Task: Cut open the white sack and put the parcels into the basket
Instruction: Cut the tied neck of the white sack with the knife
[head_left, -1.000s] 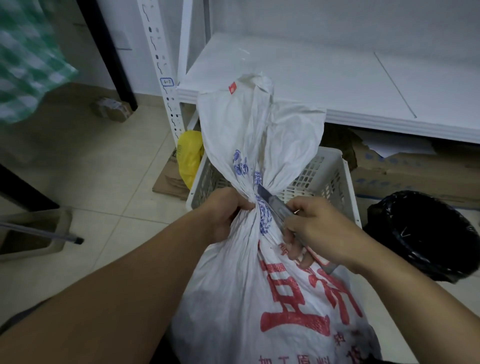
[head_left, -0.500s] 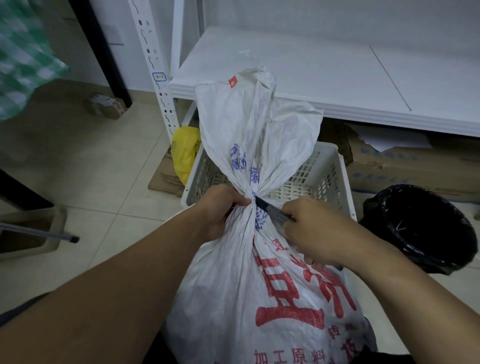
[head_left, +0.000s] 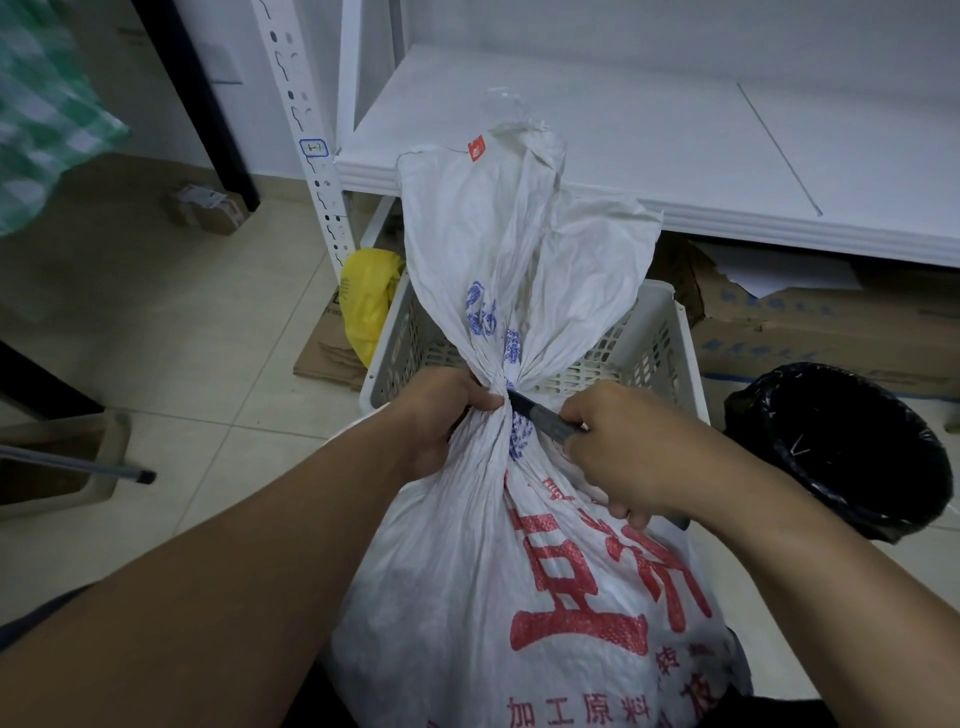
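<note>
A full white sack (head_left: 467, 571) with red and blue print stands upright in front of me, its neck gathered tight and its loose top flaring upward. My left hand (head_left: 441, 415) grips the neck from the left. My right hand (head_left: 623, 452) holds a utility knife (head_left: 540, 418), whose blade tip lies against the gathered neck beside my left fingers. Behind the sack sits a white perforated plastic basket (head_left: 670, 343) on the floor. The parcels are hidden inside the sack.
A white shelf board (head_left: 649, 140) runs above the basket, with its slotted upright (head_left: 306, 156) at left. Cardboard boxes (head_left: 810, 332) lie under the shelf. A black-lined bin (head_left: 852, 441) stands at right, a yellow bag (head_left: 366, 301) and flattened cardboard left of the basket, a dustpan (head_left: 57, 467) far left.
The knife has slid down and leftward along the sack until its tip reaches the tied neck. My left hand keeps its grip on the neck.
</note>
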